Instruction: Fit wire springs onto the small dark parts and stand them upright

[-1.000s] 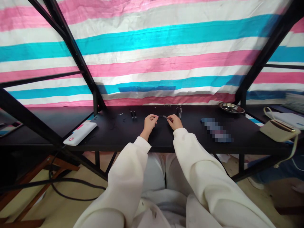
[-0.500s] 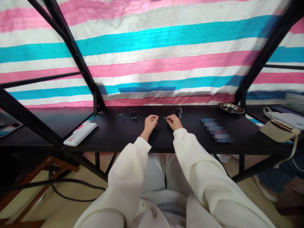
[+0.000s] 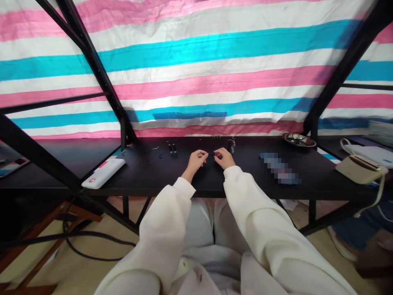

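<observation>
My left hand point(image 3: 196, 160) and my right hand point(image 3: 224, 158) face each other above the black table, fingertips pinched. Between them runs a thin dark stick point(image 3: 211, 154), perhaps part of a pen; its ends disappear under the fingers of both hands. To the left of my left hand stand two short black tubes with pale lower ends point(image 3: 172, 148). Beyond my right hand lies a small cluster of clear and dark pieces point(image 3: 232, 146). More tiny parts point(image 3: 216, 136) are lined up by the table's back edge.
A white power bank-like box point(image 3: 104, 173) lies on the left. To the right are a blurred-out flat item point(image 3: 280, 168), a shiny metal dish point(image 3: 299, 140) and a beige bag point(image 3: 361, 169). Black frame posts point(image 3: 101, 78) and a striped sheet point(image 3: 215, 78) rise behind the black table point(image 3: 245, 186).
My hands have come slightly closer together, the left moving a little right. Less of the held dark stick shows, and its grey end near my right fingers is now covered.
</observation>
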Motion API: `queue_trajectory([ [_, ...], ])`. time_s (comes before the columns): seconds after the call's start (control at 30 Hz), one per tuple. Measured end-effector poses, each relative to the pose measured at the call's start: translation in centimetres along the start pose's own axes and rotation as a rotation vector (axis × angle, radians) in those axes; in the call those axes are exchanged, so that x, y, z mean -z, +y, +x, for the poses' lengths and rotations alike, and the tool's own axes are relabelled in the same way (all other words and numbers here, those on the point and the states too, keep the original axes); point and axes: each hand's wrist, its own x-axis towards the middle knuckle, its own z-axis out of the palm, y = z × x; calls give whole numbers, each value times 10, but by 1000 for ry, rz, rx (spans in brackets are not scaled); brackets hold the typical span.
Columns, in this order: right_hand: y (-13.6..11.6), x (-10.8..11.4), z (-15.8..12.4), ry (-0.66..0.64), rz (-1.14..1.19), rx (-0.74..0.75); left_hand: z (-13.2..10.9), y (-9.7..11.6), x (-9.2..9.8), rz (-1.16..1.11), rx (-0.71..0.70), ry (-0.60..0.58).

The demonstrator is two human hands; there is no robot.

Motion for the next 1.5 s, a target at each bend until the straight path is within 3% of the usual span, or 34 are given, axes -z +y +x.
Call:
queue_trajectory([
  [0.2,-4,1,-1,14,49,24,-1,4,0,-35,8,2],
  [0.37,-11,2,-2,-14,28,28,-4,6,-2,-52,4,-190],
  [0.43,-14,0,-2,-7,57,54,-5,6,-3,-54,-1,-206],
  [0.57,-17,-7,-3,0,167,86,-2,3,-3,-34,-8,-88],
  [0.77,-16,-18,-5,-108,361,45,3,-4,-1,19,10,45],
  [0.87,-15,-19,-6,-133,364,20,4,-5,0,51,7,92],
  [1.1,-14,-16,-6,-95,250,-74,9,-12,8,157,39,390],
  [1.33,-16,-14,-6,-79,192,-80,23,-17,44,556,169,468],
  [1.5,-16,-14,-6,-75,171,-55,29,-9,72,855,259,444],
])
